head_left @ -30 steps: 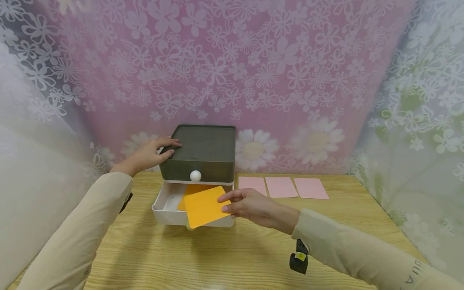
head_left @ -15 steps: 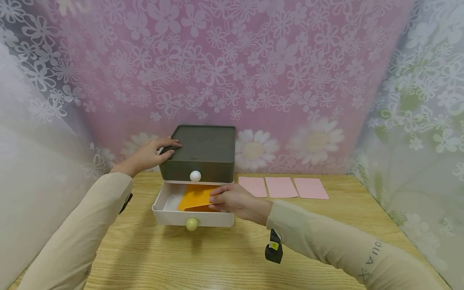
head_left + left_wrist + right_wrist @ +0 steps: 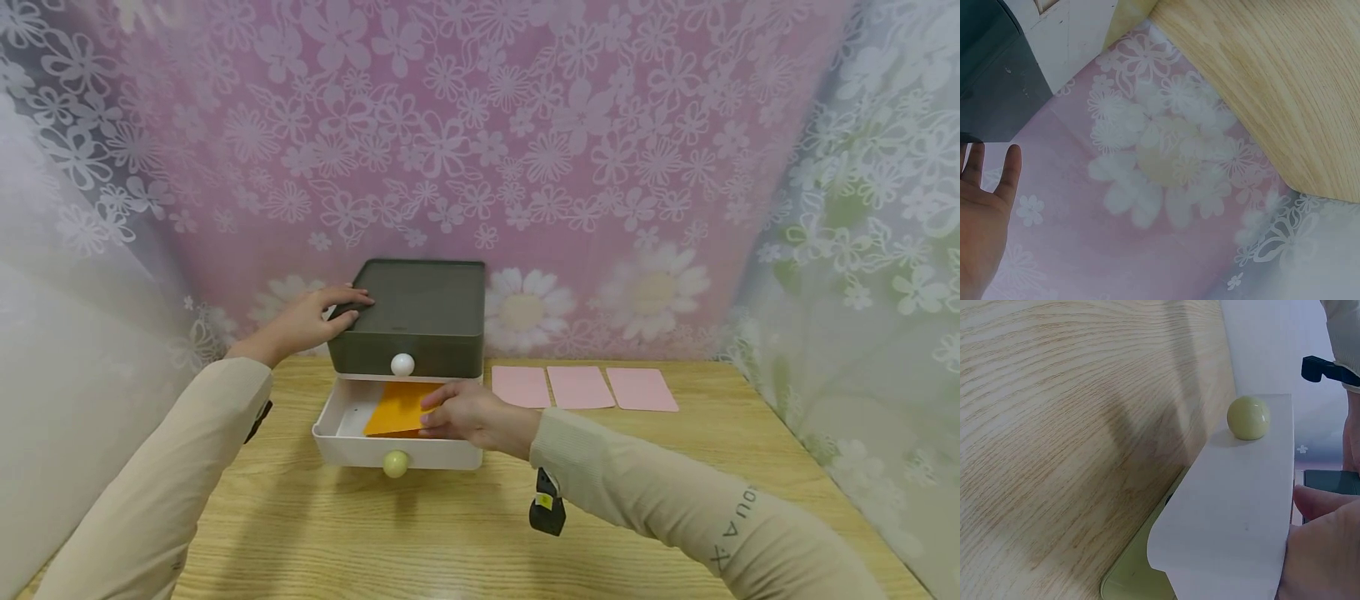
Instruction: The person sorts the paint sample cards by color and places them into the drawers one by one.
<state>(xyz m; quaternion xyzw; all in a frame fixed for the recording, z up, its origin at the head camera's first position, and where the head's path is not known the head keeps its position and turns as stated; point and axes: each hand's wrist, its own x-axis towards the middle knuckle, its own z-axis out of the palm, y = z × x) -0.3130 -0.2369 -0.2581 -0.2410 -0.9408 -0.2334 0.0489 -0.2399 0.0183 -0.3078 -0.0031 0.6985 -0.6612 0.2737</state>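
Orange card (image 3: 397, 408) lies in the pulled-out white lower drawer (image 3: 352, 446) of a small two-drawer organizer, and the right hand (image 3: 468, 417) reaches into that drawer with its fingers curled onto the card's right edge, pinching it. The left hand (image 3: 307, 321) rests flat, fingers relaxed and fairly straight, on the left top corner of the organizer's dark green upper box (image 3: 420, 317). Three pink cards (image 3: 581, 387) lie in a row on the wooden bench (image 3: 450, 533) just right of the organizer.

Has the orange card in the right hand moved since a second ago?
Yes. The orange card has gone back and down, from above the front wall of the white drawer into it, with the right hand on it.
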